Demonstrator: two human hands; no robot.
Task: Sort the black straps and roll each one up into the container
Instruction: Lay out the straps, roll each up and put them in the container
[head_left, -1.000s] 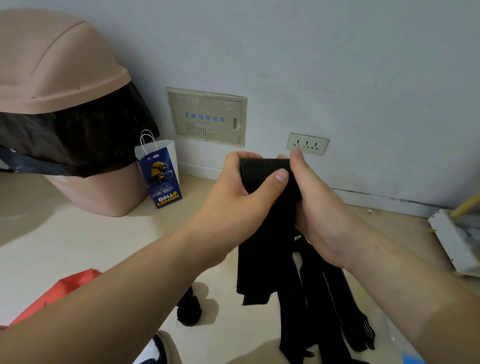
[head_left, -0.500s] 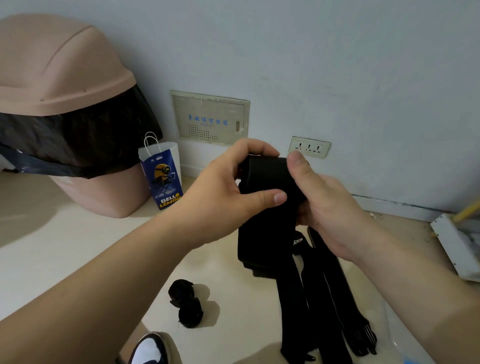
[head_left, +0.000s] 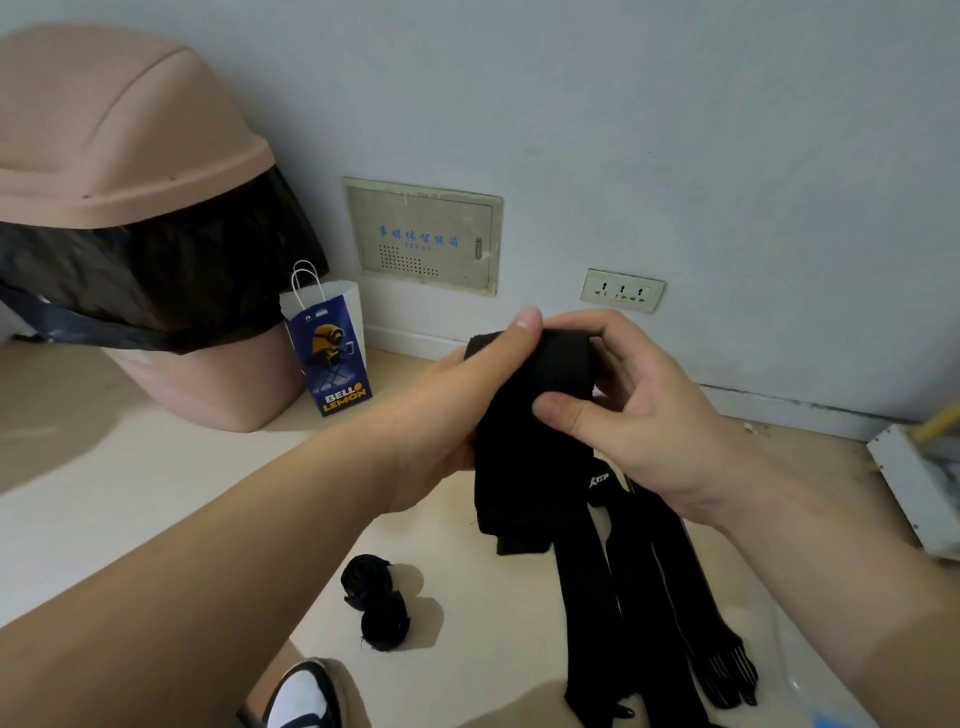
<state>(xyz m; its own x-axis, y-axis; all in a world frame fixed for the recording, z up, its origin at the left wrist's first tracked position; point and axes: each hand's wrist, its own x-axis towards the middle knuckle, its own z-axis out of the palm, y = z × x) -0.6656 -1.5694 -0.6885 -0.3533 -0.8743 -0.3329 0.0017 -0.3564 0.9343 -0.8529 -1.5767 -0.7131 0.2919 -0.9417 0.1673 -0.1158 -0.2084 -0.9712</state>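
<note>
L hand (head_left: 447, 415) regripped strap (head_left: 519, 457), 2 rolls (head_left: 370, 579) nearby

Single head-worn wide-angle cam, looked forward and down along both forearms. Left hand (head_left: 441, 415) and right hand (head_left: 649, 421), gripping a black strap (head_left: 524, 447), sat close at mid-frame. Farther off it faced the wall (head_left: 675, 130) base and beige floor (head_left: 130, 467).

I can't see the fingers of the left hand (head_left: 447, 415): they sit behind the black strap (head_left: 524, 415) it grips. The loose straps (head_left: 587, 623) on the floor run off the bottom edge, as does a sneaker (head_left: 301, 696). The left edge cuts the trash bin (head_left: 104, 130). The blue lettering on the wall panel (head_left: 421, 239) is too small for me to read.
</note>
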